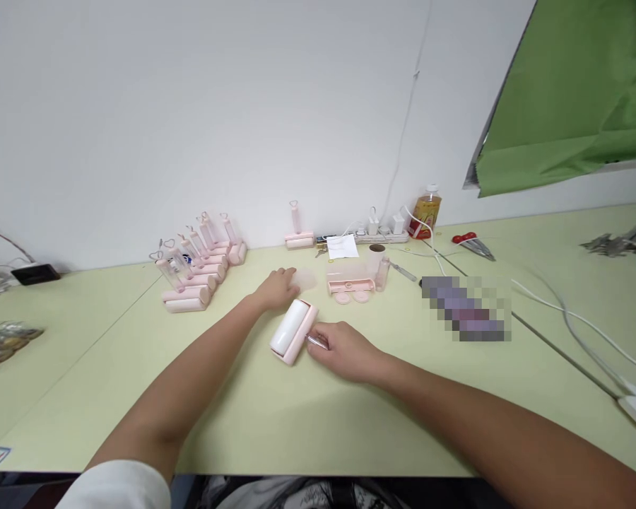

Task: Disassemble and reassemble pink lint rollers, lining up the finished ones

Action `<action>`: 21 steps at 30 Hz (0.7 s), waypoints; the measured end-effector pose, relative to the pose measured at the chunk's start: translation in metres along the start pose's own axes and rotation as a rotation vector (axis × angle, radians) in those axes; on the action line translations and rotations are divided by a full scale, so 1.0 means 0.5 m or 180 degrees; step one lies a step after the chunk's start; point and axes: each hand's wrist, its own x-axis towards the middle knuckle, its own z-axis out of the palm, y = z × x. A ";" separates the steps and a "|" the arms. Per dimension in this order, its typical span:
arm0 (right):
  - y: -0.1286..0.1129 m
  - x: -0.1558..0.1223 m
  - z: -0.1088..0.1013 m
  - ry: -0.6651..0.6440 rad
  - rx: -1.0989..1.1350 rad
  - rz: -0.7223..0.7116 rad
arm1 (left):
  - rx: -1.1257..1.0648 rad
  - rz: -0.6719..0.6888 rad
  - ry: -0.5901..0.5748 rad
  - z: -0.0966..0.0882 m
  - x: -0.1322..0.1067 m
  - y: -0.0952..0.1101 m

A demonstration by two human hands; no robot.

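Note:
My right hand (347,348) is closed around the handle (318,342) of a pink lint roller (294,331). Its white roll lies uncovered, tilted over the middle of the table. My left hand (277,290) reaches forward, thumb and fingers apart, with the fingertips at the edge of a translucent pinkish cover (304,281). Whether they touch it is hard to make out. To the right sit a pink roller base with a clear cover (348,272), two round pink caps (352,297), a cardboard-cored roll (376,259) and a clear pink handle (383,274).
Several pink lint rollers (196,272) stand in a row on the left, another (299,237) by the wall. Behind are white paper (342,246), a power strip (386,236) and a bottle (425,212). Rightward lie a knife (403,271), red-handled pliers (473,245) and cables.

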 end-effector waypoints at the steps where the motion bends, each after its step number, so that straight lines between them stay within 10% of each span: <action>1: 0.002 0.001 0.002 0.0023 0.0014 0.0010 | 0.0048 -0.0045 -0.0040 -0.004 -0.021 -0.005; 9: 0.003 0.005 0.005 0.0080 0.0158 0.0200 | -0.0844 -0.0418 0.0112 -0.029 -0.157 -0.048; 21: 0.011 0.000 0.005 0.0100 0.0168 0.0343 | -0.3080 -0.0496 -0.0316 -0.016 -0.177 -0.033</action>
